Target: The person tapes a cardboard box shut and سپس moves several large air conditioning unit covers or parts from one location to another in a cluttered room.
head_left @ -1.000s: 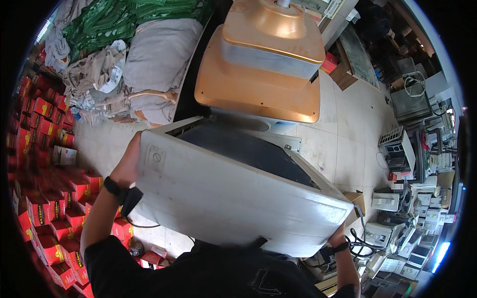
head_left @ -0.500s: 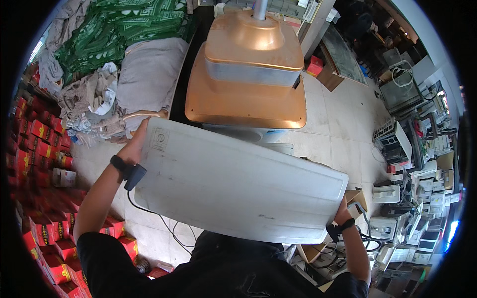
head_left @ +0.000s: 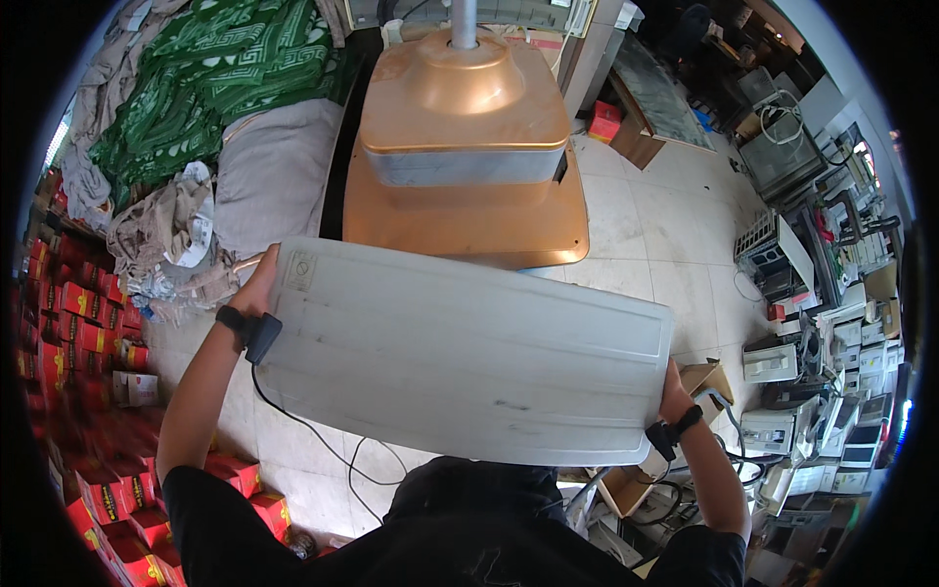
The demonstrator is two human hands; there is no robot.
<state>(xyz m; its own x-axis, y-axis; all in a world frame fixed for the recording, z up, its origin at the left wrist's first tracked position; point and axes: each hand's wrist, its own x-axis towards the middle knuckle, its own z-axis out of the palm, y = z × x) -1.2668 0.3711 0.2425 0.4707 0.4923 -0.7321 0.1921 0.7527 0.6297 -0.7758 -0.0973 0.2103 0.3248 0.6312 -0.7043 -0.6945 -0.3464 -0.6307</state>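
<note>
A large light-grey panel with rounded corners, scuffs and a small faded label near its far left corner spans the space in front of my body. My left hand grips its left end, fingers mostly hidden behind the edge. At the opposite end my right hand holds the right edge, its fingers partly hidden by the panel. The right end sits lower in the picture than the left. Just past the panel's far edge stands a copper-coloured stepped unit with a grey pole on top; the panel hides its near lower part.
Red boxes crowd the left side. Green patterned fabric and a grey cushion lie at the far left. Old appliances are piled on the right. An open cardboard box and loose cables are near my right arm.
The panel has shifted slightly left in view, its far left corner a little lower, still held at both ends. The copper-coloured unit now appears further left.
</note>
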